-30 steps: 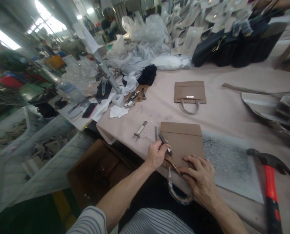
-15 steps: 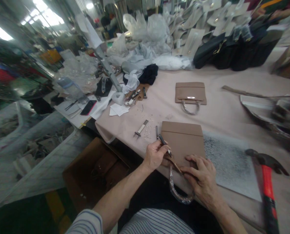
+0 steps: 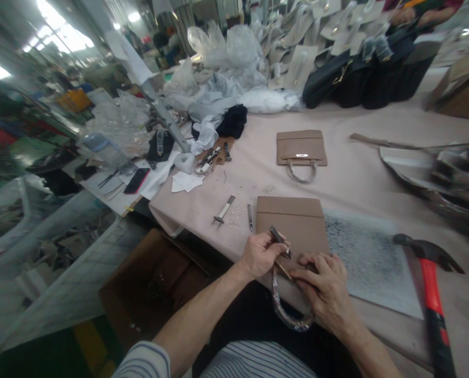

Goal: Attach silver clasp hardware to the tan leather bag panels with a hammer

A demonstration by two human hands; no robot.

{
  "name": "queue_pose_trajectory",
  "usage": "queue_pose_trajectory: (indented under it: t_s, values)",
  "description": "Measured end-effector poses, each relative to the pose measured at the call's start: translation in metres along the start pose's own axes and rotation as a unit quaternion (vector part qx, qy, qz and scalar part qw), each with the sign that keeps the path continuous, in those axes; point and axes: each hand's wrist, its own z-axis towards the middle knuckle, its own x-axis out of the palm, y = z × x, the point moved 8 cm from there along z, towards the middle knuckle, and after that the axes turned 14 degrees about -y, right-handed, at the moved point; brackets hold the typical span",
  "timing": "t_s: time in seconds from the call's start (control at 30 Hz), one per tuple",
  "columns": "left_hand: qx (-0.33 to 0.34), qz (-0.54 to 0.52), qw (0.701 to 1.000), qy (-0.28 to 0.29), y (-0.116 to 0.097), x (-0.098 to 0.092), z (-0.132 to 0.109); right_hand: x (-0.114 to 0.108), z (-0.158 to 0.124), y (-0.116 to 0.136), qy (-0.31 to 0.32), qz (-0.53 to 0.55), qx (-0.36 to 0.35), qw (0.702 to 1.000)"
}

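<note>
A flat brown leather handbag panel [image 3: 293,223] lies at the table's front edge, its plastic-wrapped handle [image 3: 280,307] hanging over the edge toward me. My left hand [image 3: 260,257] is closed around a dark pen-like tool [image 3: 277,237], tilted, with its tip low over the panel near the handle's base. The fingers of my right hand [image 3: 327,281] pinch the panel's near edge beside a narrow shiny strip [image 3: 283,269]. Left of the panel lie a slim metal rod [image 3: 250,217] and a metal caliper-like tool [image 3: 224,210] among tiny scattered bits.
A claw hammer [image 3: 433,286] with a red and black grip lies at right, next to a speckled grey slab [image 3: 376,262]. Farther back is a second brown handbag panel [image 3: 301,144]. Black bags [image 3: 368,79] and plastic wrapping [image 3: 242,47] fill the table's far side.
My left hand has shifted slightly right with the pen-like tool, along the panel toward my right hand. My right hand keeps its pinch. The view has turned a little.
</note>
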Motion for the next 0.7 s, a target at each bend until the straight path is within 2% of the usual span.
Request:
queue_pose_trajectory:
  t_s: [0.37, 0.43, 0.57, 0.63, 0.7]
  values:
    - [0.069, 0.076, 0.994, 0.027, -0.007, 0.01, 0.0, 0.001, -0.004, -0.001, 0.001, -0.005, 0.006, 1.0]
    - [0.104, 0.096, 0.989, 0.039, -0.012, 0.012, -0.001, 0.001, -0.004, -0.001, 0.0, -0.003, 0.006, 1.0]
    - [0.229, 0.133, 0.962, 0.064, -0.026, 0.017, -0.008, 0.001, -0.005, -0.002, 0.001, 0.006, 0.006, 1.0]
    - [0.278, 0.137, 0.949, 0.059, -0.031, 0.017, -0.012, 0.001, -0.005, -0.002, -0.001, 0.008, 0.005, 1.0]
    - [0.298, 0.136, 0.943, 0.049, -0.033, 0.016, -0.014, 0.001, -0.006, -0.002, -0.006, 0.008, 0.003, 1.0]
